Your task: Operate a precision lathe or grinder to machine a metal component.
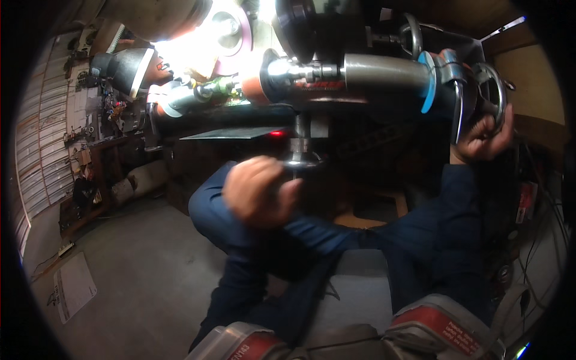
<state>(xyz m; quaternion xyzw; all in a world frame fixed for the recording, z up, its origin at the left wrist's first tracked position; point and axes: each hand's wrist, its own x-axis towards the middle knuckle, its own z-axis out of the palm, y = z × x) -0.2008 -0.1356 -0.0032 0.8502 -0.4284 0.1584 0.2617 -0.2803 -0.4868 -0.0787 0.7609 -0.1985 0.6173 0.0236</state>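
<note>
Apparently busy at 2 metal wheels: with right hand (485, 141) fingers curled around the lower rim of the right wheel (501, 94), beyond the right end of a steel cylinder (387, 72); with left hand (258, 192) blurred, fingers bent just beside the front wheel (309, 161), impossible to tell whether gripping. Likely at risk of slipping or pinching, through a loose hold. Facing right at the right wheel, axis left-to-right, roughly matching the steel cylinder; facing nearside at the front wheel, on a shaft (300, 129) leading away.
</note>
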